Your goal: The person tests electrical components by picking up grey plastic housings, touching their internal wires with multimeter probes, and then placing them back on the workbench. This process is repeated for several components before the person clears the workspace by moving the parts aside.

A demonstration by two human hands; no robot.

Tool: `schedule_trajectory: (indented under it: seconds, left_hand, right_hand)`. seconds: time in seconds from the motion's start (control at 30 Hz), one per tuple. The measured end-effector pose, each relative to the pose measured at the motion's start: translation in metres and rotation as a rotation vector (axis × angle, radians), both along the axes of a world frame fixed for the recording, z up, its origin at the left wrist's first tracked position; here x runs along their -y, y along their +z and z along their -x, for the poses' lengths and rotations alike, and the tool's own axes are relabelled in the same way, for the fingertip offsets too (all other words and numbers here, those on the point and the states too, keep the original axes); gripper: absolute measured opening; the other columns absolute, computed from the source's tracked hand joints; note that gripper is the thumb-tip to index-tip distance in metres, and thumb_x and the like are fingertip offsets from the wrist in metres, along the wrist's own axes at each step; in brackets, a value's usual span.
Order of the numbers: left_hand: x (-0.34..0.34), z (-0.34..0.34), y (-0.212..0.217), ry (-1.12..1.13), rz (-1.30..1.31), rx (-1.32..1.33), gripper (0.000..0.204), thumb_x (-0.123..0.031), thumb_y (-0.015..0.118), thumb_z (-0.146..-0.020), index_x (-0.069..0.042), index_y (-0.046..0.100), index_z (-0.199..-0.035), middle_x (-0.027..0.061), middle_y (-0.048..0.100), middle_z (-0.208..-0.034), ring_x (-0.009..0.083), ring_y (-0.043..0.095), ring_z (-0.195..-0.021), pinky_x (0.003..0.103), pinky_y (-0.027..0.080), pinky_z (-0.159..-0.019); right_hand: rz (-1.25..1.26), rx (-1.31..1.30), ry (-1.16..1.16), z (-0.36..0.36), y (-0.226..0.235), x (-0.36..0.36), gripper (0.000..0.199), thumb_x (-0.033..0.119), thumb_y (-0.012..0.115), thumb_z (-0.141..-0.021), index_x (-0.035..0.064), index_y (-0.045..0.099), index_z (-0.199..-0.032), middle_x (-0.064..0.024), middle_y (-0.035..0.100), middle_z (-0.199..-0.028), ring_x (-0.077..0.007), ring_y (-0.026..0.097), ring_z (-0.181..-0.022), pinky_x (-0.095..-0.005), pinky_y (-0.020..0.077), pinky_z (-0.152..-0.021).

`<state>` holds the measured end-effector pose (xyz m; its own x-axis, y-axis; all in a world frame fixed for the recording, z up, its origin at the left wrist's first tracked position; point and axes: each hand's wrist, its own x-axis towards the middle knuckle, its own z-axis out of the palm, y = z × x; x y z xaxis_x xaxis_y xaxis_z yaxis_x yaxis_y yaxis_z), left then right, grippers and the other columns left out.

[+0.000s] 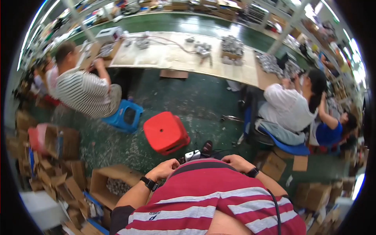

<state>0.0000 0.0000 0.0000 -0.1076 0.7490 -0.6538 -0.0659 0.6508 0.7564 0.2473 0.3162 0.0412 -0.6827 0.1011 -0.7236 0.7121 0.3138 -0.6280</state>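
I stand with both hands at my waist, beside the dark hem of my red and grey striped shirt (211, 182). My left hand (166, 169) is curled in at the hem's left side, a black band on its wrist. On the other side, my right hand (237, 162) is closed in the same way, with a dark watch on the wrist. The shirt's bulge hides most fingertips, and whatever they grip cannot be made out. Between the hands a small white box-like device (192, 155) shows just past the hem, with dark cables near it.
A red stool (166, 132) stands ahead, a blue stool (127, 115) left of it, under a seated person in stripes. A long worktable (168, 58) carries metal parts. Another person in white (288, 103) sits at right. Cardboard boxes (103, 176) crowd the lower left.
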Motion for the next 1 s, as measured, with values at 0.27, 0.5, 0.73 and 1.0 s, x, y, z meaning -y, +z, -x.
schedule_trajectory:
  seconds: [0.27,0.5,0.73,1.0]
  left_hand:
    - [-0.095,0.015,-0.015,-0.086,0.108,-0.046,0.039,-0.031,0.079,-0.091,-0.002,0.066,-0.115,0.0023,0.071,-0.091,0.0111,0.064,-0.078,0.029,0.052,-0.066]
    - [-0.152,0.039,-0.027,0.25,0.173,0.194,0.033,-0.035,0.073,-0.096,-0.003,0.07,-0.105,0.0026,0.069,-0.086,0.0107,0.061,-0.067,0.029,0.048,-0.058]
    - [-0.141,0.048,-0.081,0.003,0.349,-0.231,0.043,-0.043,0.065,-0.1,-0.001,0.072,-0.096,0.006,0.069,-0.076,0.0146,0.063,-0.063,0.033,0.049,-0.055]
    - [-0.228,0.108,-0.027,-0.433,0.488,-0.537,0.046,-0.042,0.066,-0.096,0.003,0.075,-0.097,0.0218,0.074,-0.088,0.0339,0.073,-0.082,0.046,0.056,-0.073]
  right_hand:
    - [0.085,-0.078,-0.079,-0.027,-0.031,-0.083,0.035,0.032,0.068,-0.099,0.005,0.073,-0.121,-0.0093,0.077,-0.104,-0.0174,0.07,-0.092,-0.0327,0.055,-0.084]
    - [0.178,0.087,-0.372,-0.075,-0.061,-0.125,0.035,0.03,0.069,-0.098,0.003,0.072,-0.12,-0.0053,0.076,-0.101,-0.0134,0.068,-0.091,-0.0298,0.0545,-0.082]
    - [0.184,-0.072,-0.519,-0.133,-0.119,-0.123,0.033,0.032,0.07,-0.098,0.0053,0.073,-0.117,-0.0072,0.076,-0.102,-0.0152,0.069,-0.088,-0.0306,0.0558,-0.078]
    - [0.061,-0.086,-0.596,-0.107,-0.104,-0.114,0.031,0.027,0.074,-0.095,0.0023,0.073,-0.113,-0.0125,0.077,-0.099,-0.0171,0.07,-0.089,-0.0334,0.0534,-0.082]
